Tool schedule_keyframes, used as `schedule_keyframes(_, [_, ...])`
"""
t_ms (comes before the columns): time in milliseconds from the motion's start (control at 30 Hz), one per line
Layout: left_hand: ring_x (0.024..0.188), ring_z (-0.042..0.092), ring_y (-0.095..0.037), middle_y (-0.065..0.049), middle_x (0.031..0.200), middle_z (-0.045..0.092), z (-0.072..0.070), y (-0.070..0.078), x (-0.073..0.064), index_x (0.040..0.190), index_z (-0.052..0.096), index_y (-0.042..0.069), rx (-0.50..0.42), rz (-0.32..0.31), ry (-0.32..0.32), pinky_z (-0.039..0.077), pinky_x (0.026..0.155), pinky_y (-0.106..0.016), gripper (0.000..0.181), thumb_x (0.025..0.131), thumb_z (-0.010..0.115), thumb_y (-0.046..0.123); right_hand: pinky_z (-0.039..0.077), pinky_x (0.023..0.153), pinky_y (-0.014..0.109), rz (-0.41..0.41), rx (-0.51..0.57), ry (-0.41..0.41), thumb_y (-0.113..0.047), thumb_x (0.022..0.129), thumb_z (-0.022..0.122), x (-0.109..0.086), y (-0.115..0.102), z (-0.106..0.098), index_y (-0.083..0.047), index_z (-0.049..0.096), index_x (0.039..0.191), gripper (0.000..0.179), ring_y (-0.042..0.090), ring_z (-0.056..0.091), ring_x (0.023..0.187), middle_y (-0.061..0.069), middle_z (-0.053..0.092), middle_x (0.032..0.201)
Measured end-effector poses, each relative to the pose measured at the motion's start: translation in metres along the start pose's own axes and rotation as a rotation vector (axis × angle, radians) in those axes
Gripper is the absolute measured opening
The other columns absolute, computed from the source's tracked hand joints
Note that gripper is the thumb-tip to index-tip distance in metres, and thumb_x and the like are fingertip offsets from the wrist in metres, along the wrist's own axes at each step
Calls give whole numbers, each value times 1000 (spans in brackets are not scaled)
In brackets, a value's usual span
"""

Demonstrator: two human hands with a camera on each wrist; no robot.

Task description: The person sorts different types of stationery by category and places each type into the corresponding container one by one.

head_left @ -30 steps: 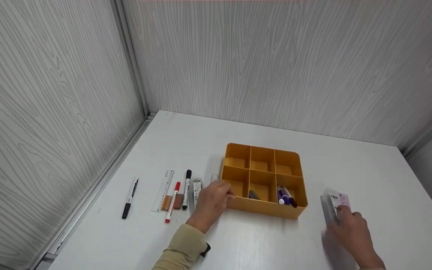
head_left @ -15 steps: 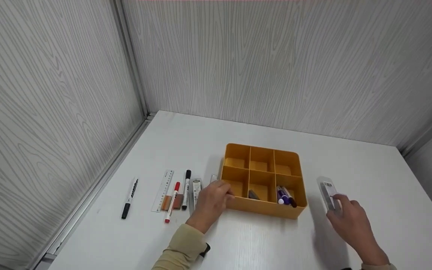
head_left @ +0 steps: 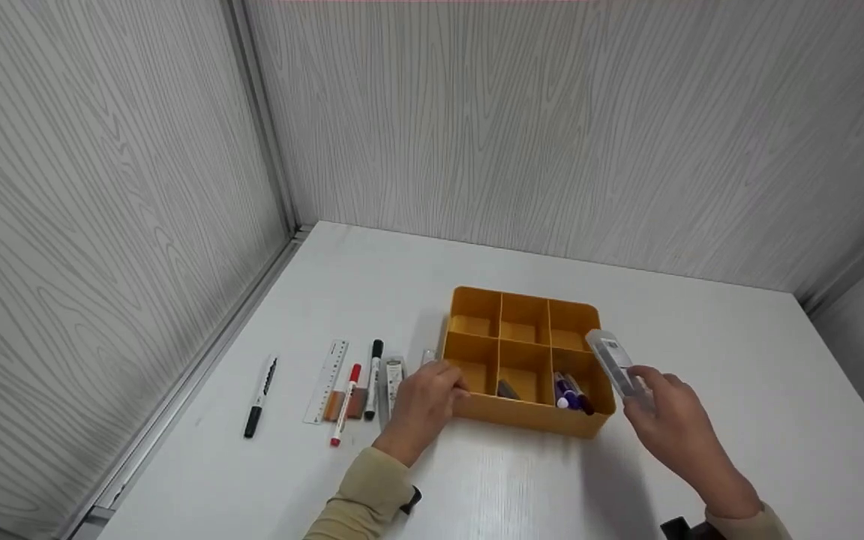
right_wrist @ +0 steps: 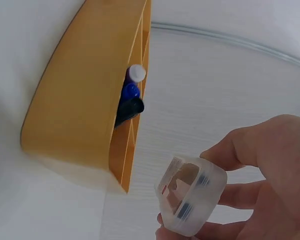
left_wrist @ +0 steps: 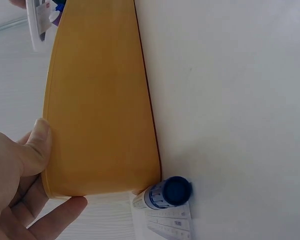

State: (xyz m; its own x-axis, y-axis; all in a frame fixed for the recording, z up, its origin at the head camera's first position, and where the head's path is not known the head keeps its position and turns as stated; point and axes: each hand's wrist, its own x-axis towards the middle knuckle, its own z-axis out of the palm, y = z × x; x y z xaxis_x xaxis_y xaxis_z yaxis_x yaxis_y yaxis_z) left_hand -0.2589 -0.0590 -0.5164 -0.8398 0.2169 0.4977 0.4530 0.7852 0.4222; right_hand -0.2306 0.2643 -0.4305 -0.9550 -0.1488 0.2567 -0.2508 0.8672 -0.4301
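Note:
My left hand [head_left: 424,405] grips the near left corner of a mustard-yellow organizer box [head_left: 529,417]. In the left wrist view its thumb lies on the rim and the fingers reach round the side wall. My right hand [head_left: 676,427] pinches a clear plastic case [head_left: 612,360] with a white label, tilted above the box's right edge. Up close in the right wrist view, the case [right_wrist: 190,200] is translucent with something pinkish inside. Purple and dark pens [head_left: 570,391] lean in the front right compartment. A small grey piece [head_left: 507,390] lies in the front middle one.
Left of the box lie a clear ruler [head_left: 325,381], a red marker [head_left: 346,405], a black-capped marker [head_left: 373,379], two brownish blocks [head_left: 333,405] and another slim case [head_left: 393,375]. Further left is a black pen [head_left: 259,397]. Pale panels [head_left: 514,135] wall the table in.
My right hand has lifted the clear case and carried it left, from the table on the right to over the box's right edge. The left hand and box have stayed put.

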Motion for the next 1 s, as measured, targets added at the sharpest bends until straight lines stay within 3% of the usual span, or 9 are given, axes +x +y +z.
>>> schedule_keyframes(300, [80,62,-10,4,85,65,2,-2,-1,87,70,15,46,50,36,55,74,-21,9,87,75,22,57,75,49,7,3,-76,-13,90,62,6,-29,10,-4,58,130,41,36,58,98,31,60,121])
schedule_keyframes(767, [81,60,-9,5,88,65,0,-2,0,90,70,15,16,15,1,55,78,-21,8,91,71,24,53,71,39,-153,33,-68,-7,84,69,18,-63,35,-6,64,118,34,28,56,88,20,65,106])
schedule_keyframes(1000, [82,60,-9,5,89,65,-1,-1,0,89,70,16,-16,-3,0,54,77,-22,4,88,74,18,57,75,41,-183,36,-112,-9,86,69,23,-83,48,-6,65,115,30,29,57,94,19,65,111])
